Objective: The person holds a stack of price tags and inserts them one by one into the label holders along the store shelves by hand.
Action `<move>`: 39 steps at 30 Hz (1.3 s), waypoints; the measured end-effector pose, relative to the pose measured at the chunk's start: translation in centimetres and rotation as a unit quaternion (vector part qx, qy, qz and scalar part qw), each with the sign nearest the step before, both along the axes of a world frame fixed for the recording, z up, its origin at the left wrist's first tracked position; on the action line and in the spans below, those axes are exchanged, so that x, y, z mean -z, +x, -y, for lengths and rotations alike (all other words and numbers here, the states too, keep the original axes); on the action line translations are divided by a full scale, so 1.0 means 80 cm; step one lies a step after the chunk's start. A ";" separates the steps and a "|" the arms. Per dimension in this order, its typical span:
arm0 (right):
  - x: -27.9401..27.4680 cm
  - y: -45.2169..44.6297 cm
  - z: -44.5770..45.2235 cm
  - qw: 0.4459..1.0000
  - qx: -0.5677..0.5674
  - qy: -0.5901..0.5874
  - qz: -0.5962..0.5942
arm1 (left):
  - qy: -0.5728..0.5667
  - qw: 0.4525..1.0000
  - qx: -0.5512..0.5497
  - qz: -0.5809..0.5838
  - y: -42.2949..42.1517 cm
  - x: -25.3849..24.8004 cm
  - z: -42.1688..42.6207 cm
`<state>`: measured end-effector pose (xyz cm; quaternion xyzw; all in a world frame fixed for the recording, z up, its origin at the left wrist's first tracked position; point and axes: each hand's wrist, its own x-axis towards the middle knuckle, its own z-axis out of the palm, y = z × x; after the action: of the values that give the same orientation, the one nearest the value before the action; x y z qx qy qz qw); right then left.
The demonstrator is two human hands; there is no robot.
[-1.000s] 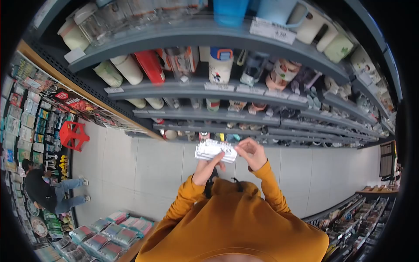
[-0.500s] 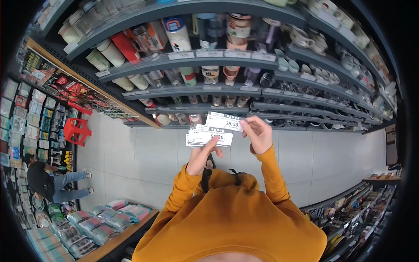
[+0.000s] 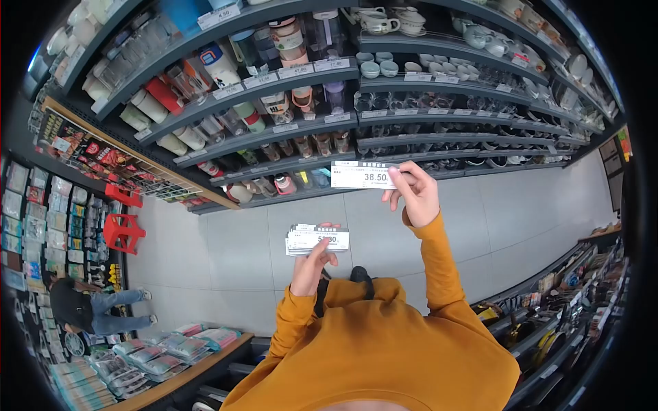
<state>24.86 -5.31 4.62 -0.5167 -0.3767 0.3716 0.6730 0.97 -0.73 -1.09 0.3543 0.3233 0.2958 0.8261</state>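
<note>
Before drinkware shelves point(image 3: 384, 85), right hand point(image 3: 419, 195) up, grip pinching 38.50 price label point(image 3: 358, 175) by its right end. Most of print left uncovered, likely so figure reads at glance. Lower, nearer body, left hand point(image 3: 308, 268) grasping label stack point(image 3: 301, 241), thumb across top one, probably keeping pile from slipping. Raised label hides bit of shelving behind. Off left: red stool point(image 3: 125, 231), person in dark top point(image 3: 70, 305); nearer, wood-edged table point(image 3: 179, 372) bearing packets point(image 3: 151, 357).
</note>
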 end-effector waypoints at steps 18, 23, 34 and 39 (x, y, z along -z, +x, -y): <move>-0.020 -0.023 0.002 0.999 -0.040 0.019 0.011 | -0.018 0.997 -0.076 -0.008 -0.046 0.009 0.052; -0.019 -0.021 0.007 0.998 -0.049 0.027 0.007 | -0.023 0.998 -0.064 -0.015 -0.045 0.005 0.058; -0.013 -0.010 0.022 0.999 -0.039 0.024 -0.001 | -0.024 0.998 -0.053 -0.014 -0.028 -0.003 0.062; -0.013 -0.001 0.034 1.000 -0.009 0.022 0.008 | -0.018 0.997 -0.072 -0.025 -0.029 0.004 0.063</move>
<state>24.78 -8.04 5.62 -0.5016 -0.3946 0.3648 0.6779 -1.32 -5.78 -1.37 0.3225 0.3738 0.3402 0.8003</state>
